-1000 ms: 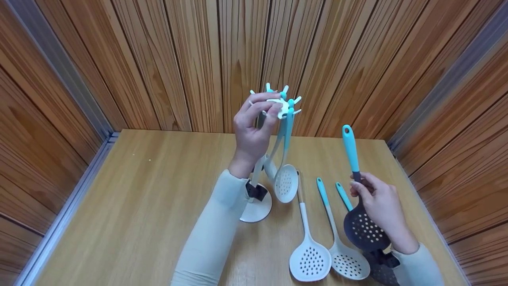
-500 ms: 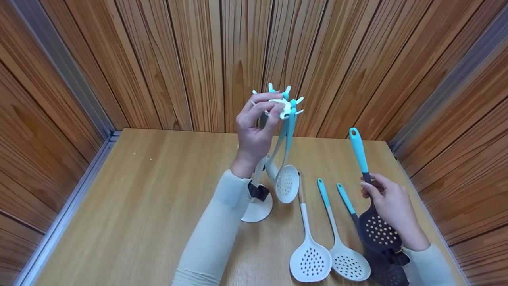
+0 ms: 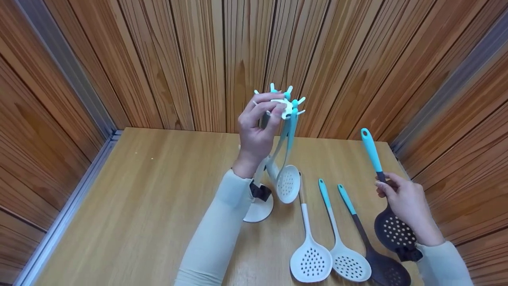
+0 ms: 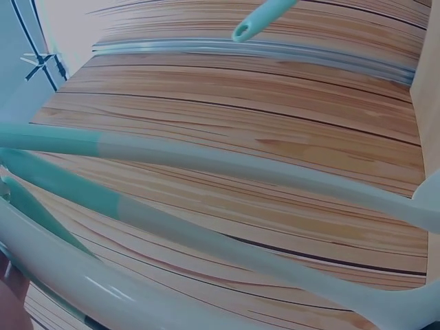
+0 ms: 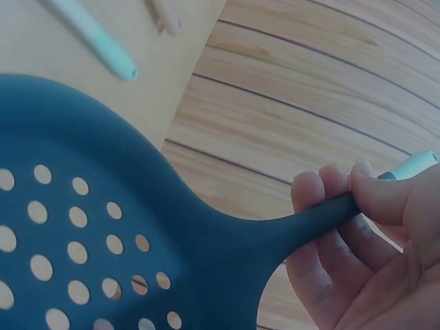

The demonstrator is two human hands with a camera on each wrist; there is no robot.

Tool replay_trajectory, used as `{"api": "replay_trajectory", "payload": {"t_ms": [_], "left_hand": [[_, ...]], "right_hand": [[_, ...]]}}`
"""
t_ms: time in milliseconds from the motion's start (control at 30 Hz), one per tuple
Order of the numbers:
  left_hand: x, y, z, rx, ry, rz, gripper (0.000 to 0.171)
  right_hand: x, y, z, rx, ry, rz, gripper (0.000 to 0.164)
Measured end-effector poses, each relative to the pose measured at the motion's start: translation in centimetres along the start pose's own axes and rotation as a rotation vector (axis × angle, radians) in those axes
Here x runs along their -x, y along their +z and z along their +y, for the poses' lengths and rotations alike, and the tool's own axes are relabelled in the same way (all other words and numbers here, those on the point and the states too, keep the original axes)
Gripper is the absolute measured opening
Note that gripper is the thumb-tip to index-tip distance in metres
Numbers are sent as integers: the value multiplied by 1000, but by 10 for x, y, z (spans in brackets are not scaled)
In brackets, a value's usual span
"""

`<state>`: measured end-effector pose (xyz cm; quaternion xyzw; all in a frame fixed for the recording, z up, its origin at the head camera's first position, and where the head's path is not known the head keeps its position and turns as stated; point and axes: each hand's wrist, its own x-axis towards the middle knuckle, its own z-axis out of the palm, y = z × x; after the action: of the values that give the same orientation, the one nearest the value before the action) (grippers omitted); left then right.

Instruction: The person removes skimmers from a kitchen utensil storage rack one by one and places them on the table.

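Drifting rightward vs 1 s ago: right hand (image 3: 403,200) w/ the dark skimmer (image 3: 393,230) has swung out toward the bench (image 3: 158,206) edge, handle tilted up-left, head low by the wrist. Fingers (image 5: 323,199) curl round its neck, firm grip. Left hand (image 3: 258,127) unchanged, fingers pinching the rack (image 3: 283,105) top; one white skimmer (image 3: 287,182) hangs there. Judging by this, the dark one isn't nearing a hook yet. Three more lie on bench btw the hands.
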<state>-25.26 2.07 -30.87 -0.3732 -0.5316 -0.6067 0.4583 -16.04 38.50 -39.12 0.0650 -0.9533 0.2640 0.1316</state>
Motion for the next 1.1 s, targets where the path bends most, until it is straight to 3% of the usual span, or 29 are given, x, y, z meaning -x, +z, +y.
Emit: {"api": "replay_trajectory", "payload": {"t_ms": [200,600,1100], "left_hand": [[0,-1,0,-4,-2,10,14],[0,-1,1,-2,-5,-2,18],[0,-4,2,-1,1,-4,21]], "right_hand": [[-4,-4,17,16,-5,-35,22],[-5,-7,49,28,112,-164,30],[2,7,83,54,163,-283,30]]}}
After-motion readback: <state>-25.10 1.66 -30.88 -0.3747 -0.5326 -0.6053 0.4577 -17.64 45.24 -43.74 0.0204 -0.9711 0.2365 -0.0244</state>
